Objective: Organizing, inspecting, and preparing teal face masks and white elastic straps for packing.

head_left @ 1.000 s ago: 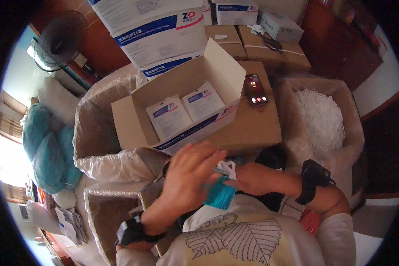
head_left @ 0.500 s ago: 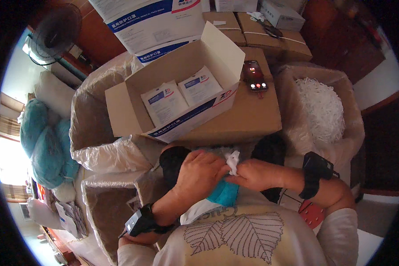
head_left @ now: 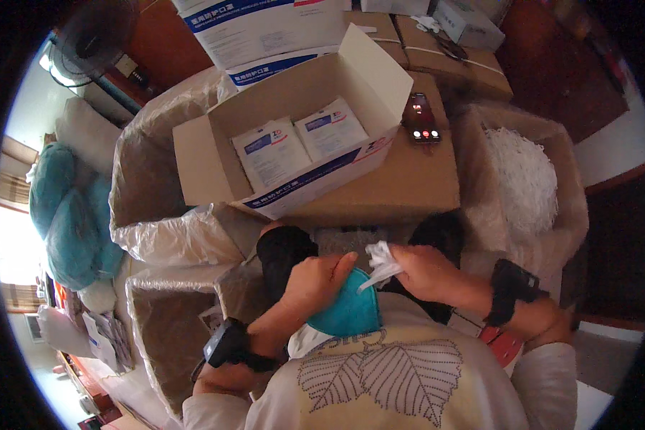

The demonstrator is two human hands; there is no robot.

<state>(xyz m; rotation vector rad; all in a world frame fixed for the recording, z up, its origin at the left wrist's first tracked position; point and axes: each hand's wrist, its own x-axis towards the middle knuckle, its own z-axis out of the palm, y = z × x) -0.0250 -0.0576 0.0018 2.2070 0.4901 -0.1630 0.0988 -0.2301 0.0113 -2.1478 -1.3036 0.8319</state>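
Close to my chest, a teal cup-shaped face mask [head_left: 347, 308] hangs from my left hand [head_left: 315, 283], whose thumb and fingers pinch its upper edge. My right hand [head_left: 426, 272] is closed on a small bunch of white elastic straps [head_left: 384, 259]. One strap runs down from that bunch to the mask's right edge. The inside of the mask is hidden from this angle. Past both hands, an open white and blue carton [head_left: 315, 183] holds two visible stacks of flat white packets [head_left: 272, 154].
Under the carton is a large brown box [head_left: 423, 190], with a lit phone [head_left: 423, 122] on it. A plastic-lined box [head_left: 473, 143] of white straps stands right. Left are lined boxes [head_left: 147, 215] and teal-filled bags [head_left: 79, 229]. White cartons [head_left: 265, 32] are stacked behind.
My hands have drawn apart, the right one pulling the white straps away from the mask. More of the teal mask shows below my left hand. The whole view has shifted slightly.
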